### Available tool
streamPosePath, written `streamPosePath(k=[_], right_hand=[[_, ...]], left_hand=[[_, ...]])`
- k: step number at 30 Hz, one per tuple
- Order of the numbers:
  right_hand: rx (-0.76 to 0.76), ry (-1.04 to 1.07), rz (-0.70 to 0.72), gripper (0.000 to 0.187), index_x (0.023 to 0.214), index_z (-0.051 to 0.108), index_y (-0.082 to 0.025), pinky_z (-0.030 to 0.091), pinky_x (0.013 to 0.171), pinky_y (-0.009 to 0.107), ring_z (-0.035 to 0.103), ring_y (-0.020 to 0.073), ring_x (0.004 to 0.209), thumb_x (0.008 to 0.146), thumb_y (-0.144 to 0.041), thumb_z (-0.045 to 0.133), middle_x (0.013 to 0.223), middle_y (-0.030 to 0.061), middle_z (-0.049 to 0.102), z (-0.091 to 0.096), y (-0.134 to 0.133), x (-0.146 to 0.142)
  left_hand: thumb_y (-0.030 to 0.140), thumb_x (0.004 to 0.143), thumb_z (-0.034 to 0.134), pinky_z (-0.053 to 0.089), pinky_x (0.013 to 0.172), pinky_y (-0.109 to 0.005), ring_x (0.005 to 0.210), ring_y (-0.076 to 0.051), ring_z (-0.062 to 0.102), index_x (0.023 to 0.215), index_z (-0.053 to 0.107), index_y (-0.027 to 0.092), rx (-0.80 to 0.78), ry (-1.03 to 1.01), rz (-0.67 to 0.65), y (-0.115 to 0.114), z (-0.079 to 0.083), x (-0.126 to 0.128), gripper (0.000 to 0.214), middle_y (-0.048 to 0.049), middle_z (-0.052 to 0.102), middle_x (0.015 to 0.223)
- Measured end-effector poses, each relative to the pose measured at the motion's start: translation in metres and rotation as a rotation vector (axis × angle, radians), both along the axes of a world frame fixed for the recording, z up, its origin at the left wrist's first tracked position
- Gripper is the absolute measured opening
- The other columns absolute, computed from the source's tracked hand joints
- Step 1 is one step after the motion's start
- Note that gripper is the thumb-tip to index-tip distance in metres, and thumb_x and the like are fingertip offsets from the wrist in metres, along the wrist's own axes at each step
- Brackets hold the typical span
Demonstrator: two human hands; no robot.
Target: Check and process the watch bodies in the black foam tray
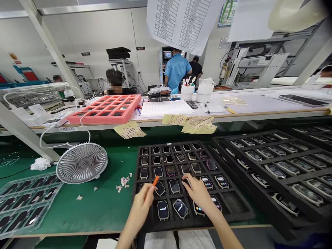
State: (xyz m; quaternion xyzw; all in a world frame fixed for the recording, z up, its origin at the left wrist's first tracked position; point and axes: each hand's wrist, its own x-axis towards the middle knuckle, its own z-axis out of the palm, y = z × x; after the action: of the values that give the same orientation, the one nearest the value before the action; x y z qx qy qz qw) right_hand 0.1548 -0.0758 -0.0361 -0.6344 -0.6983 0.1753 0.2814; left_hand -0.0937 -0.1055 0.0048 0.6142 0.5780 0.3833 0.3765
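Note:
A black foam tray [233,204] lies on the green mat in front of me, its cells filled with several smartwatch bodies [163,210], some with lit screens. My left hand [142,204] hovers over the tray's near left part, fingers pinched on a small orange tool [155,180] that points up and right. My right hand [197,192] rests on the tray's middle, fingers bent down onto a watch body [186,182] in its cell; the watch is mostly hidden under the fingertips.
More black trays of watches [280,166] stack to the right. A small white fan [82,163] and clear plastic trays [23,200] sit at left, paper scraps [123,182] between. A pink tray [106,110] and papers lie on the raised shelf. People work behind.

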Motion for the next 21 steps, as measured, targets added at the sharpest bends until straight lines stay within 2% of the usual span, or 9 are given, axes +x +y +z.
streamPosePath(k=[2, 4, 6, 8, 10, 13, 17, 21], right_hand=[[-0.045, 0.333, 0.042, 0.016, 0.092, 0.055, -0.023, 0.040, 0.067, 0.034, 0.057, 0.0203, 0.066, 0.087, -0.035, 0.047, 0.072, 0.0010, 0.060, 0.010, -0.004, -0.003], [-0.125, 0.772, 0.050, 0.026, 0.092, 0.057, -0.023, 0.039, 0.056, 0.029, 0.051, 0.0160, 0.057, 0.083, -0.047, 0.053, 0.068, -0.0012, 0.055, 0.023, -0.009, -0.010], [-0.218, 1.180, 0.053, 0.031, 0.089, 0.057, -0.022, 0.035, 0.047, 0.025, 0.046, 0.0123, 0.050, 0.079, -0.051, 0.061, 0.063, -0.0032, 0.051, 0.036, -0.015, -0.019], [-0.286, 1.430, 0.072, 0.030, 0.086, 0.056, -0.022, 0.032, 0.043, 0.022, 0.044, 0.0099, 0.047, 0.076, -0.048, 0.066, 0.059, -0.0046, 0.049, 0.046, -0.019, -0.027], [-0.320, 1.529, 0.086, 0.028, 0.085, 0.055, -0.021, 0.032, 0.041, 0.020, 0.043, 0.0085, 0.045, 0.075, -0.044, 0.069, 0.057, -0.0052, 0.050, 0.052, -0.021, -0.034], [-0.328, 1.568, 0.089, 0.028, 0.084, 0.054, -0.022, 0.035, 0.041, 0.020, 0.044, 0.0081, 0.043, 0.075, -0.042, 0.071, 0.055, -0.0056, 0.052, 0.055, -0.021, -0.039], [-0.323, 1.573, 0.083, 0.028, 0.085, 0.052, -0.022, 0.040, 0.045, 0.021, 0.048, 0.0086, 0.044, 0.076, -0.041, 0.070, 0.054, -0.0060, 0.054, 0.055, -0.021, -0.040], [-0.341, 1.524, 0.104, 0.028, 0.083, 0.050, -0.022, 0.040, 0.045, 0.020, 0.049, 0.0092, 0.046, 0.078, -0.041, 0.069, 0.054, -0.0052, 0.055, 0.054, -0.022, -0.041]], left_hand=[[0.053, 0.089, 0.037, 0.026, 0.047, -0.021, 0.045, -0.011, 0.034, 0.087, 0.056, 0.018, -0.114, -0.139, -0.185, -0.008, 0.005, 0.024, 0.040, 0.0073, 0.035, 0.051], [0.055, 0.089, 0.038, 0.023, 0.044, -0.020, 0.042, -0.009, 0.028, 0.083, 0.056, 0.017, -0.201, -0.220, -0.310, -0.012, 0.006, 0.044, 0.043, 0.0086, 0.033, 0.048], [0.057, 0.088, 0.038, 0.022, 0.043, -0.020, 0.040, -0.008, 0.026, 0.080, 0.055, 0.017, -0.219, -0.259, -0.350, -0.014, 0.006, 0.058, 0.045, 0.0092, 0.032, 0.047], [0.058, 0.088, 0.038, 0.022, 0.042, -0.020, 0.039, -0.007, 0.026, 0.079, 0.054, 0.016, -0.207, -0.280, -0.355, -0.013, 0.005, 0.067, 0.046, 0.0093, 0.032, 0.047], [0.059, 0.088, 0.038, 0.021, 0.040, -0.020, 0.038, -0.007, 0.025, 0.078, 0.054, 0.016, -0.206, -0.297, -0.367, -0.012, 0.004, 0.071, 0.047, 0.0095, 0.032, 0.046], [0.061, 0.086, 0.040, 0.020, 0.038, -0.020, 0.036, -0.006, 0.024, 0.076, 0.053, 0.016, -0.219, -0.326, -0.358, -0.013, 0.006, 0.073, 0.048, 0.0099, 0.031, 0.045], [0.064, 0.083, 0.042, 0.019, 0.037, -0.019, 0.034, -0.005, 0.021, 0.074, 0.052, 0.017, -0.266, -0.368, -0.334, -0.014, 0.008, 0.073, 0.049, 0.0106, 0.030, 0.043], [0.064, 0.083, 0.042, 0.018, 0.036, -0.019, 0.034, -0.005, 0.021, 0.075, 0.055, 0.015, -0.281, -0.359, -0.353, -0.012, 0.011, 0.071, 0.051, 0.0104, 0.031, 0.042]])
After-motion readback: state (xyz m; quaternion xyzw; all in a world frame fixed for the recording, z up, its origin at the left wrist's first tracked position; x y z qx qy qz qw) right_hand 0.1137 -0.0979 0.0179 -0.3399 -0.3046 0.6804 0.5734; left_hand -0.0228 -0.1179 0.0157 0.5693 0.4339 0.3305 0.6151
